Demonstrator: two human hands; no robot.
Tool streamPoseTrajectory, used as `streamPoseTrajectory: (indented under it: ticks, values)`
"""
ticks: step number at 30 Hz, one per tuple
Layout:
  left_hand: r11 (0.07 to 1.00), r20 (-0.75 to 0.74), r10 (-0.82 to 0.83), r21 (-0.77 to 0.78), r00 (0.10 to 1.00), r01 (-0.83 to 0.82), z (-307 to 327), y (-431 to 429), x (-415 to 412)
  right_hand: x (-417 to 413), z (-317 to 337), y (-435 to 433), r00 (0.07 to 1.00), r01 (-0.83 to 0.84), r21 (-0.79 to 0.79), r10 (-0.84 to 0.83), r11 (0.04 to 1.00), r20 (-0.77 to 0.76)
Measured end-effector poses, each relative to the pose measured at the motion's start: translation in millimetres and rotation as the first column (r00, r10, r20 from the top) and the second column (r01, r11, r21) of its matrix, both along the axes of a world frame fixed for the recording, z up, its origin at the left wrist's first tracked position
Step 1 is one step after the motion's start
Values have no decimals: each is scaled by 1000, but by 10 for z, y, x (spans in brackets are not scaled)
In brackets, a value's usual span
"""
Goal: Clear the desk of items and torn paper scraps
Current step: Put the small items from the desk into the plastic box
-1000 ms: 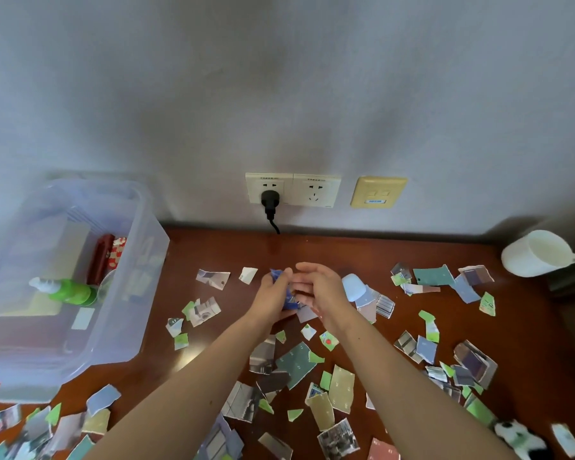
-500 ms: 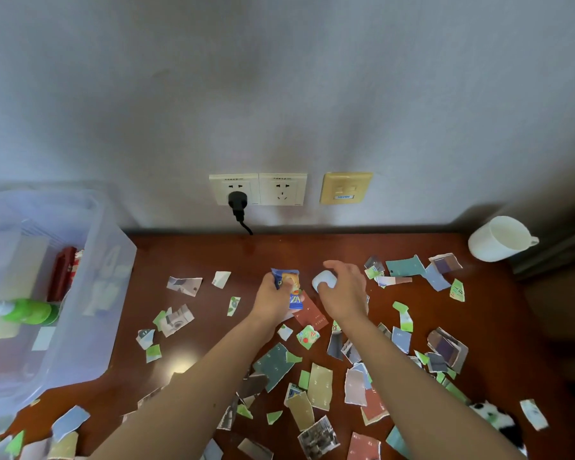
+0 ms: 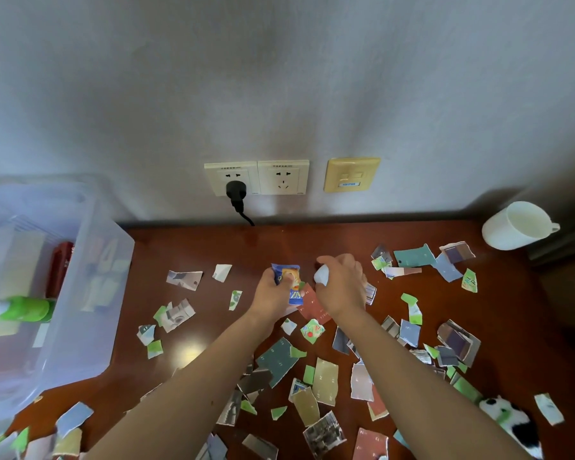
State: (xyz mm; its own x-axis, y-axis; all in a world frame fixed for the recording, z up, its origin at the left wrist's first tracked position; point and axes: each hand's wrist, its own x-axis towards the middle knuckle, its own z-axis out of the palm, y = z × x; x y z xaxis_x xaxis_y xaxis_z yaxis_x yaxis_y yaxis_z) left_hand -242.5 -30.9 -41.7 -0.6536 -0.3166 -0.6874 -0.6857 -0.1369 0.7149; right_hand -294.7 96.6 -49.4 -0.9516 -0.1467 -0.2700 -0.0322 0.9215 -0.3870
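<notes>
Both hands (image 3: pixel 307 290) hold scraps (image 3: pixel 289 283) mid-desk (image 3: pixel 193 244), bin (image 3: pixel 90 293) left.

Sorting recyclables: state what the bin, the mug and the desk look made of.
Bin: translucent plastic, contents show through its frosted wall. Mug: probably glazed ceramic, opaque white, smooth. Desk: reddish-brown wood or veneer, glossy, showing a bright reflection.

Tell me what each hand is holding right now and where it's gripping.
The left hand grips a blue snack packet around its lower half. The right hand pinches a small white object at its fingertips.
</notes>
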Motion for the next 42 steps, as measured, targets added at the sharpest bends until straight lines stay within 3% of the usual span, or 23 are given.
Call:
streamPoseTrajectory:
  ticks: [8,15,18,21,26,42]
  values:
    - [1000,-26,21,2,999,-21,76,-62,69,94,100,-56,993,86,-262,-60,961,106]
    - [996,-107,85,-1,991,-86,409,-150,304,345,505,-228,959,257,-578,-131,775,251]
    - [994,-159,110,7,981,-110,641,-203,485,524,731,-351,949,285,-615,-128,735,286]
    - [991,-228,98,-63,969,-115,873,-299,685,717,1000,-486,937,313,-695,-94,647,336]
    - [976,-316,94,-159,944,-151,1164,-520,1059,1057,1352,-698,948,261,-762,-7,593,319]
    - [917,-487,275,-125,829,-378,1588,-1572,2165,1998,1884,-1947,910,132,-825,262,550,321]
